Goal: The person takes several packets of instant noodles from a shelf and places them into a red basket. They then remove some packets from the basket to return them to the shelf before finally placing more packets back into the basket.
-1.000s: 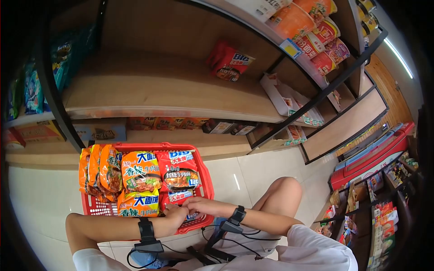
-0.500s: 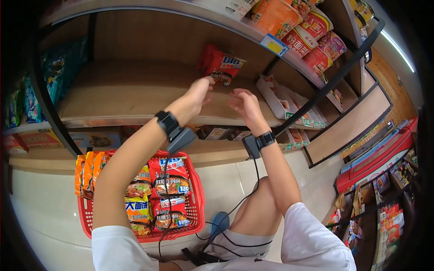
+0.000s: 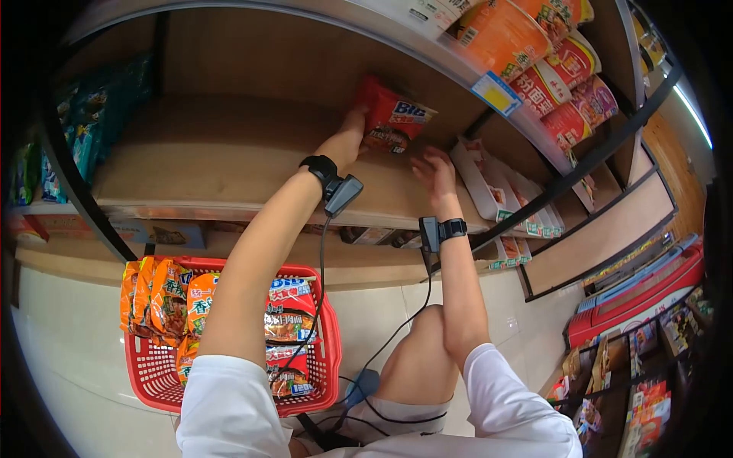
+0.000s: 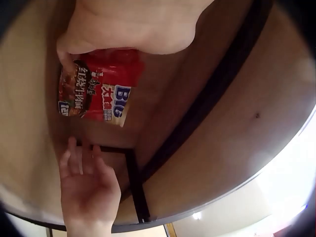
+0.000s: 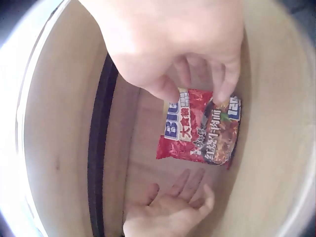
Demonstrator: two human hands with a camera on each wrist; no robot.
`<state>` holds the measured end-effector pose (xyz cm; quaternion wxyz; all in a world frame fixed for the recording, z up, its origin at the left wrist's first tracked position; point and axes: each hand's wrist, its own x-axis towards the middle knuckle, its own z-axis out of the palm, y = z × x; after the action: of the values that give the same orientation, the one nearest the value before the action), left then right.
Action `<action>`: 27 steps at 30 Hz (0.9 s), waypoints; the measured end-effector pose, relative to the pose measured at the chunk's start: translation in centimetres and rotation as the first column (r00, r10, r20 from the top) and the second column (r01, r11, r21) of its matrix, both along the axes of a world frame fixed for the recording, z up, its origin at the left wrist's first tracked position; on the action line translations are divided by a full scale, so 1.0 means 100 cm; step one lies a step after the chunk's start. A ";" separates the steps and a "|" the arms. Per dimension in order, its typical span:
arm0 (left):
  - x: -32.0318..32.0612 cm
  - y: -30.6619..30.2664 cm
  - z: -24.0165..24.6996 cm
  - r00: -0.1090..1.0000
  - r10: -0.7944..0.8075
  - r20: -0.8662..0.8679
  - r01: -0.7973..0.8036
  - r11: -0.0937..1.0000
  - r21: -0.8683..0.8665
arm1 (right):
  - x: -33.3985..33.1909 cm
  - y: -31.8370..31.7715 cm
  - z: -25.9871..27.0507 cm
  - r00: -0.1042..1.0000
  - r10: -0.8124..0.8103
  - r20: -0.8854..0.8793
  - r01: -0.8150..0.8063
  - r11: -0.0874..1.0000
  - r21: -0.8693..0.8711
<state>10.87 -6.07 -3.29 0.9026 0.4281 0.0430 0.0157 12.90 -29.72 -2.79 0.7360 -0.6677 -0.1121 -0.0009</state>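
Observation:
A red packet of instant noodles (image 3: 397, 118) stands tilted on the brown shelf, a second red pack edge showing behind it. My left hand (image 3: 345, 145) is at the packet's left side; in the left wrist view its finger (image 4: 66, 60) overlaps the pack's edge. From the right, my right hand (image 3: 437, 174) reaches in with loosely bent fingers, spread and facing the packet. The right wrist view has the right hand (image 5: 182, 39) above the packet (image 5: 202, 128) and the left hand (image 5: 168, 212) below it, neither wrapped round it.
A red basket (image 3: 330, 359) holding orange and red noodle packets stands on the floor by my left arm. Cup noodles (image 3: 534, 80) sit on the upper shelf, whose edge overhangs. A white tray (image 3: 477, 179) lies right of my hands; teal bags (image 3: 80, 145) stand far left.
Both hands have left the packets in the basket and risen forward to the shelf. Over the last half second the left hand has moved in to the red packet's side.

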 end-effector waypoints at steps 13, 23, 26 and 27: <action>0.009 -0.008 -0.014 0.995 -0.031 0.095 -0.011 0.910 0.415 | 0.036 -0.002 -0.029 0.974 0.211 -0.080 -0.180 0.938 0.295; -0.006 -0.019 -0.019 0.957 -0.054 0.285 -0.115 0.831 0.544 | -0.004 0.023 -0.010 0.910 0.393 -0.133 -0.305 0.850 0.429; 0.028 -0.034 -0.063 0.762 0.230 0.606 -0.634 0.456 0.625 | -0.016 0.028 -0.005 0.914 0.367 -0.170 -0.256 0.850 0.460; 0.036 -0.029 -0.065 0.743 0.180 0.645 -0.643 0.460 0.613 | -0.021 0.031 -0.004 0.913 0.363 -0.185 -0.245 0.851 0.465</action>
<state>14.43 -8.94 -9.80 0.5484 0.7444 -0.0940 0.3691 10.81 -26.64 -3.16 0.8642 -0.4552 -0.1145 0.1812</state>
